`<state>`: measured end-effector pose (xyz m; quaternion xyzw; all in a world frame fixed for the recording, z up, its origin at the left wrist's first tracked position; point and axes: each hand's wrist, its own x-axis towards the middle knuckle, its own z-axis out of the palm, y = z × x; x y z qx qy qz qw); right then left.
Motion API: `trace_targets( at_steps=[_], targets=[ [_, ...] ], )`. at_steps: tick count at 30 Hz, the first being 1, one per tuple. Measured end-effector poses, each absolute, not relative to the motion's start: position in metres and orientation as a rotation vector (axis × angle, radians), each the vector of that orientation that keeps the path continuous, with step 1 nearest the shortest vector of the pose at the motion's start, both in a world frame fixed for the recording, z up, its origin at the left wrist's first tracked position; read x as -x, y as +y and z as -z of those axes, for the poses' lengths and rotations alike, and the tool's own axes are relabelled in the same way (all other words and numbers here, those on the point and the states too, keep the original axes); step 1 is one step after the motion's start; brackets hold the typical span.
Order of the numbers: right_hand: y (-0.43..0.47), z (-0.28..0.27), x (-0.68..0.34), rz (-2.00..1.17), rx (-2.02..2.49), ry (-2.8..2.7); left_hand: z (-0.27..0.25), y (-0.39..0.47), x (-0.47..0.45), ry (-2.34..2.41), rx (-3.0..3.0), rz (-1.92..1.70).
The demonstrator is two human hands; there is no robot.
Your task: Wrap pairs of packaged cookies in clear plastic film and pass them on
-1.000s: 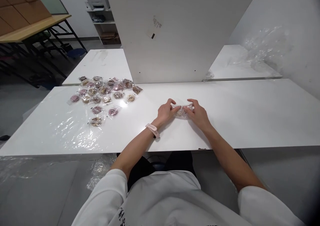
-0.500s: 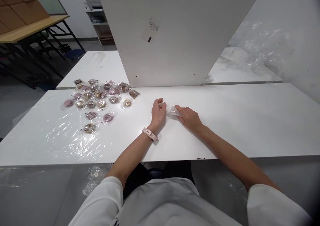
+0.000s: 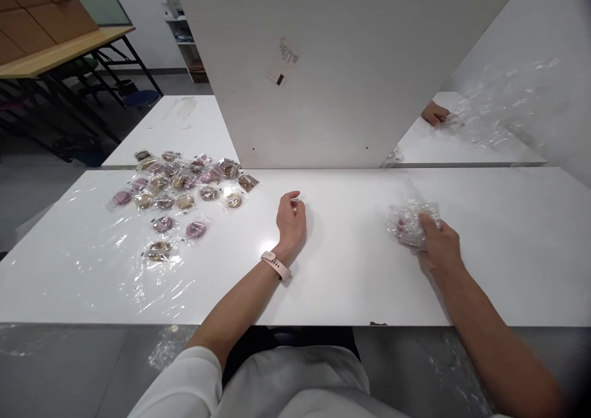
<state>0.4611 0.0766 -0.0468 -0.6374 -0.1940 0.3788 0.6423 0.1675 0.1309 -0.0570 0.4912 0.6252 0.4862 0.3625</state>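
Hands well apart | right hand (image 3: 442, 244) clamped on clear bundle (image 3: 405, 226) by its right side, at counter's (image 3: 341, 270) right; grip probably keeps crinkly wrap gathered | left hand (image 3: 292, 226) loosely curled, nothing visible held | wrapped packets (image 3: 185, 202) spread left, likely for easy picking

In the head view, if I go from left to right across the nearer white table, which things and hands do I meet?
Scattered wrapped pieces → left hand → clear plastic bundle → right hand, which holds that bundle.
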Motion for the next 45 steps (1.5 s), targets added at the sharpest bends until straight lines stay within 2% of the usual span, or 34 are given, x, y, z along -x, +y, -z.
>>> trace_targets(
  at_steps=[8,13,16,21,23,27,31,34,39,42,45],
  targets=[
    [0.128,0.048,-0.510,-0.441,1.507,-0.249,0.057,0.131,-0.167,1.614,-1.273,-1.220],
    [0.186,0.048,-0.523,0.083,1.794,-0.738,0.055,0.129,-0.167,1.618,-1.272,-1.191],
    [0.228,0.048,-0.514,0.262,1.993,-0.966,0.054,0.129,-0.168,1.624,-1.282,-1.177],
    [0.268,0.056,-0.491,-0.012,2.195,-1.522,0.054,0.129,-0.167,1.638,-1.291,-1.168],
    [0.262,0.062,-0.481,0.009,2.184,-1.562,0.055,0.129,-0.167,1.629,-1.312,-1.177],
    [0.204,0.076,-0.451,0.064,2.074,-1.528,0.053,0.127,-0.171,1.647,-1.332,-1.181],
    [0.123,0.089,-0.423,-0.093,1.836,-1.869,0.033,0.117,-0.165,1.678,-1.599,-1.219],
    [0.084,0.090,-0.414,-0.110,1.733,-2.039,0.007,0.094,-0.123,1.900,-1.853,-1.201],
    [0.065,0.085,-0.411,-0.079,1.723,-2.089,-0.009,0.031,0.013,2.590,-1.642,-0.791],
    [0.065,0.087,-0.409,-0.045,1.694,-2.080,0.001,0.008,0.073,2.589,-1.561,-0.499],
    [0.066,0.090,-0.407,-0.019,1.638,-2.070,0.013,0.014,0.087,2.431,-1.535,-0.352]
  ],
)
